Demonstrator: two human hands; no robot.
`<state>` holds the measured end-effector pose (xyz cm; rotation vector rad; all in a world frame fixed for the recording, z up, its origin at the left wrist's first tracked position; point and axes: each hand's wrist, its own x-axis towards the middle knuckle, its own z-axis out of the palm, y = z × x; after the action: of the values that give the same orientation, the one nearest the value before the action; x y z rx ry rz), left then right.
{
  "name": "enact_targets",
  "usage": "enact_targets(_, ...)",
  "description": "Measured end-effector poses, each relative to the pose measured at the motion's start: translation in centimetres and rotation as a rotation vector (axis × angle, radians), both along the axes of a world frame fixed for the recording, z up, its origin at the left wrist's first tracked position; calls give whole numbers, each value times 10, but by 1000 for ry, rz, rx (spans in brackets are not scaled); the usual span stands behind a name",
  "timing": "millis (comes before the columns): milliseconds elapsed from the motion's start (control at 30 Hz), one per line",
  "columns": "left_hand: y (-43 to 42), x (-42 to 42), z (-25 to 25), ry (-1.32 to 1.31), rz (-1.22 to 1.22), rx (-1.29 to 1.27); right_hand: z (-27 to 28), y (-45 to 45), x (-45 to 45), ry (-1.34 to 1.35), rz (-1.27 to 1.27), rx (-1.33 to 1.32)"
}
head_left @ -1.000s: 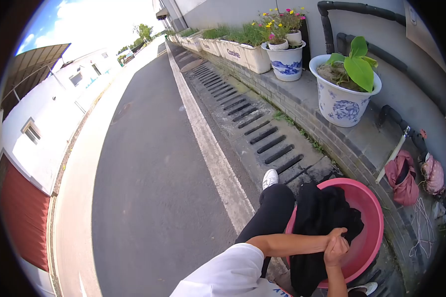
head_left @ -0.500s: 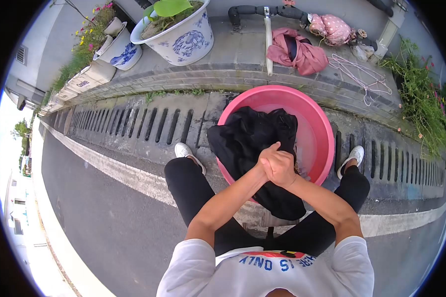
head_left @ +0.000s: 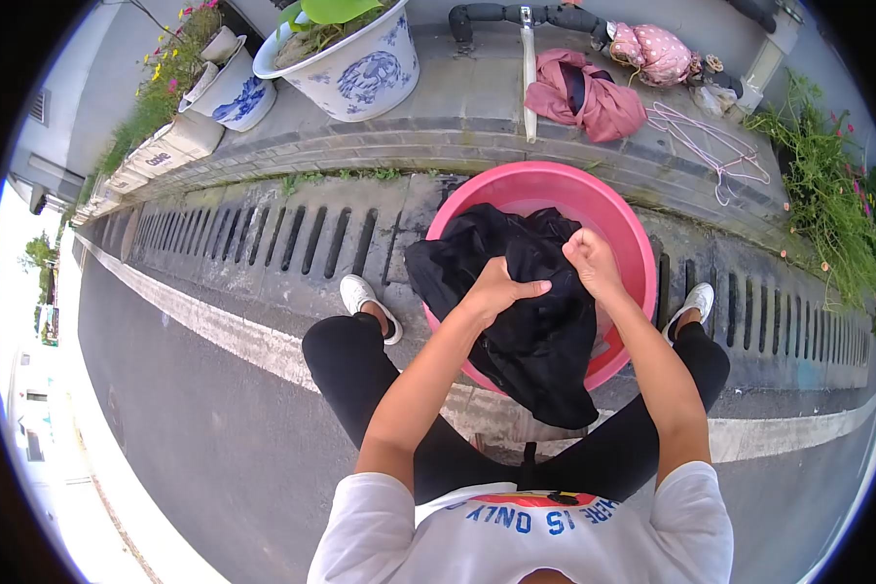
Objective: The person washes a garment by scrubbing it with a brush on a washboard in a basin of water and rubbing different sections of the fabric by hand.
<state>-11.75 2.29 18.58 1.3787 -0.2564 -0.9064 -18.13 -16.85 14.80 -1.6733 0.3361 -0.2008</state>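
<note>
A black cloth [head_left: 540, 336] lies bunched in a round pink basin [head_left: 633, 248], and its lower part hangs over the near rim. On the cloth's upper middle, my left hand [head_left: 499, 290] is closed on the fabric with its thumb pointing right; its other fingertips are partly hidden. My right hand [head_left: 592, 261] is beside the cloth's right edge, its thumb and fingers pinched together on fabric. The hands are apart, with black fabric between them. Some water shows inside the basin.
Behind the basin, a raised brick ledge [head_left: 409, 146] bears a large flowerpot [head_left: 365, 78], pink fabric [head_left: 608, 107] and wire hangers [head_left: 715, 151]. A slotted drain [head_left: 311, 238] runs alongside. White shoes [head_left: 365, 297] flank the basin. Flowering plants [head_left: 818, 185] grow at right.
The view has swung round to face the basin. My hands, clasped together half a second ago, have separated and are now on the black cloth.
</note>
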Motion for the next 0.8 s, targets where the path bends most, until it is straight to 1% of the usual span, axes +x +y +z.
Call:
enact_targets(33,3,3,-1,-34,15,41,4,5,-3,-66,70,-143)
enact_targets(67,5,8,-4,-142,94,62,10,9,-7,-135,129,-288)
enact_targets(100,8,16,-11,-185,158,19,14,9,-9,-204,181,-437)
enact_targets(133,8,23,-15,-207,261,-13,12,-1,-12,24,282,-575)
enact_targets(167,10,31,-19,-231,368,-45,8,-7,-13,89,252,-511)
enact_targets(233,15,40,-30,-305,412,-14,-13,-13,-10,215,205,-378)
enact_targets(267,14,39,-30,-366,444,-14,-14,-10,-7,71,152,-323)
enact_targets(300,12,40,-31,-427,472,-16,-12,-13,-7,46,200,-110)
enact_targets(333,12,42,-31,-365,469,-37,-9,-20,-9,23,245,103)
enact_targets(367,12,43,-29,-303,465,-61,6,-21,-10,-1,289,314)
enact_targets(400,11,44,-25,-240,464,-84,18,-19,-11,21,315,390)
enact_targets(500,5,40,-14,-41,426,-295,14,-16,-1,6,32,503)
enact_targets(533,2,40,-23,-1,434,-267,0,-17,6,12,-79,337)
enact_targets(567,-3,37,-24,36,444,-241,-1,-13,9,-61,-126,197)
enact_targets(600,-11,32,-27,133,529,-271,-5,-6,13,-134,-172,56)
enact_targets(633,-16,30,-29,161,551,-296,-9,3,15,-202,-216,-84)
enact_targets(667,-20,28,-33,191,574,-320,25,26,10,-329,-223,-338)
enact_targets(700,-24,26,-39,222,597,-344,37,44,4,-282,-120,-343)
enact_targets(733,-30,24,-50,164,592,-306,38,67,-2,-418,-23,-412)
enact_targets(767,-33,27,-81,188,485,-136,37,83,-12,-456,158,-572)
enact_targets(800,-38,20,-79,339,406,-123,37,98,-16,-579,170,-702)
